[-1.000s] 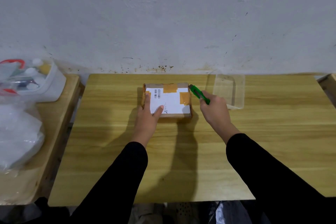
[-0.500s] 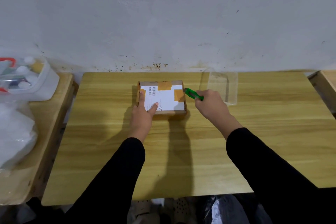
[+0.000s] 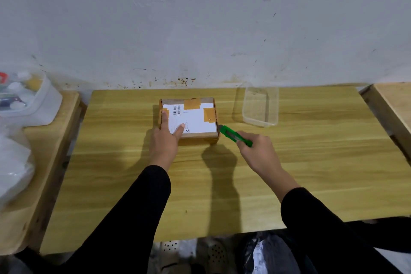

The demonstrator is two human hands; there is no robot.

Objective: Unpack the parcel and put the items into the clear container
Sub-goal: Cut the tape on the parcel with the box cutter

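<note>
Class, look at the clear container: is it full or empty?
Empty. Through the clear container only the wooden table shows; the taped parcel beside it is unopened.

Brown parcel (image 3: 189,118), white label (image 3: 193,121); green cutter (image 3: 233,135); black sleeves (image 3: 142,207).

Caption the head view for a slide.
Left hand steadies taped brown cardboard parcel; right hand holds green plastic utility knife at its corner.

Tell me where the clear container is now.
The clear container stands at the table's far edge near the wall, right of the parcel.
</note>
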